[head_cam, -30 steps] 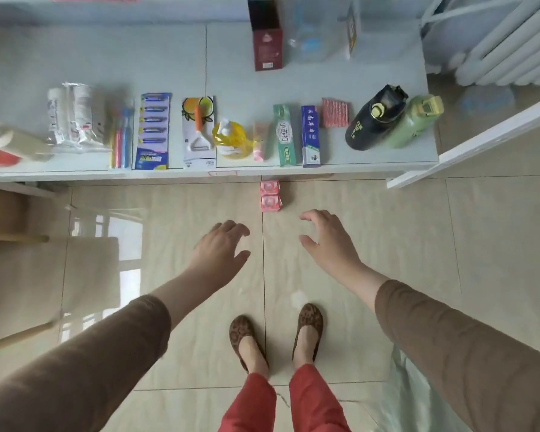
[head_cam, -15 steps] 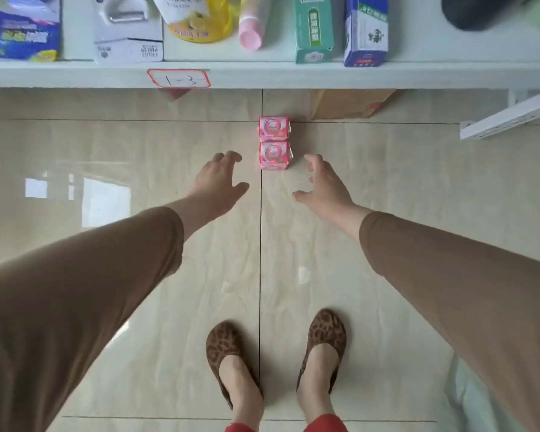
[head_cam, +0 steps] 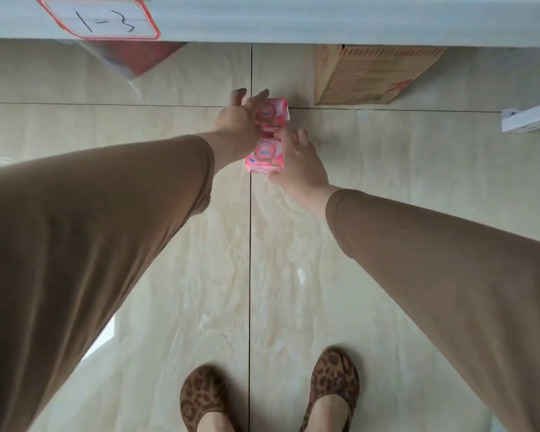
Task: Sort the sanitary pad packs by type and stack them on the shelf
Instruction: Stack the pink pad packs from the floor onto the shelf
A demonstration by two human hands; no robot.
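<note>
Two small pink sanitary pad packs lie end to end on the tiled floor just in front of the shelf. My left hand (head_cam: 237, 120) rests against the left side of the far pack (head_cam: 272, 115), fingers spread over its top edge. My right hand (head_cam: 300, 166) wraps the right side of the near pack (head_cam: 266, 154), with the thumb under its near end and the fingers at its far corner. The packs still touch the floor. Only the front edge of the white shelf (head_cam: 293, 17) shows at the top.
A label reading 1-3 (head_cam: 100, 18) is stuck on the shelf edge. Under the shelf sit a red box (head_cam: 131, 57) and a cardboard box (head_cam: 365, 76). A white rail (head_cam: 530, 118) juts in at the right. My leopard-print shoes (head_cam: 334, 385) stand below.
I have bent down toward the floor. Both hands moved from beside the pink packs onto them, and the shelf top has slid out of view.
</note>
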